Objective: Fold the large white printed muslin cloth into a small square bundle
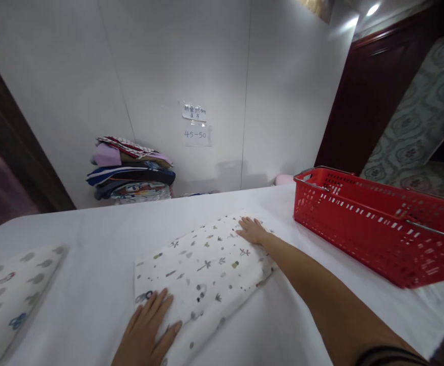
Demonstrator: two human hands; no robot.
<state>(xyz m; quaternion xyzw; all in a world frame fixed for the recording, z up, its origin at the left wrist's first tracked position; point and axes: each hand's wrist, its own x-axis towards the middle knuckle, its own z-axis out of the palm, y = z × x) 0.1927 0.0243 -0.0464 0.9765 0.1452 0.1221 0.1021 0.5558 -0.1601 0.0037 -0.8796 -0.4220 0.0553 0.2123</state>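
Note:
A folded white cloth (202, 267) printed with small plants and shapes lies on the white table (92, 300). My left hand (148, 330) rests flat on its near left corner with fingers spread. My right hand (251, 230) reaches across and lies flat on the cloth's far right corner, fingers stretched out. Neither hand grips the cloth.
A red plastic basket (374, 223) with metal handles stands on the table at the right. Another folded printed cloth (4, 295) lies at the left edge. A stack of folded fabrics (132, 170) sits against the white wall behind. Paper notes (195, 124) are stuck on the wall.

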